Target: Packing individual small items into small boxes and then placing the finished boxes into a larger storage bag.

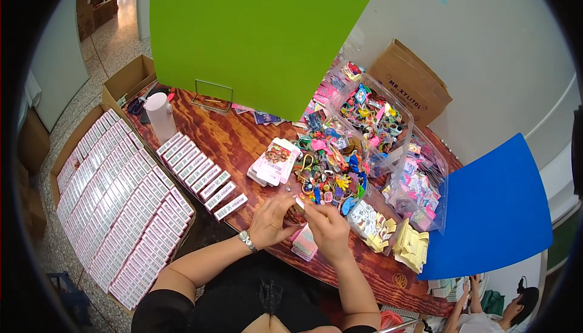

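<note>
My left hand (pixel 270 222), with a watch on its wrist, and my right hand (pixel 328 231) meet over the table's near edge. Between their fingers is a small box (pixel 296 213) with a white end flap; most of it is hidden by the fingers. Just below lies a stack of pink and pale green cards (pixel 304 245), close to my right hand. Beyond my hands sits a pile of flat white and pink printed cartons (pixel 276 161). A heap of small colourful toys and trinkets (pixel 331 172) spreads right of it.
Upright small boxes (pixel 197 172) line the table's left edge beside a large carton packed with more (pixel 115 199). A pinkish jug (pixel 160 117) stands behind. Clear bins (pixel 410 120), yellow packets (pixel 411 247), green (pixel 255 35) and blue panels (pixel 492 211) are around. Another person (pixel 507 315) works lower right.
</note>
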Demonstrator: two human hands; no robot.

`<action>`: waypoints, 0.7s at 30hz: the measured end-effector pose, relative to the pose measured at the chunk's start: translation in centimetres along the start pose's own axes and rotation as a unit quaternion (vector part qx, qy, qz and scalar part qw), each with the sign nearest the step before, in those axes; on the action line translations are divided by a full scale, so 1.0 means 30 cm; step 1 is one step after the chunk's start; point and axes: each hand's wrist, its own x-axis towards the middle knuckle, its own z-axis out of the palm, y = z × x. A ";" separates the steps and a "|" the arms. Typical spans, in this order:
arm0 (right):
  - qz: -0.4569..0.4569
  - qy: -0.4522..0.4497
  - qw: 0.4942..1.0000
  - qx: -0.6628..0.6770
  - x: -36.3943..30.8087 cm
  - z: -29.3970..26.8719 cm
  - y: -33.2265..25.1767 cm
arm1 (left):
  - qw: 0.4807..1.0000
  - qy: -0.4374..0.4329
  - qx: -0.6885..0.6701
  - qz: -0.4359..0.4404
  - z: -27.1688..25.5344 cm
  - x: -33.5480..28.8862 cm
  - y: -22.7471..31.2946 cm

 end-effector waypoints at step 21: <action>0.065 0.005 0.997 0.052 0.002 0.035 -0.052 | 0.992 -0.018 0.119 -0.023 -0.029 -0.001 0.044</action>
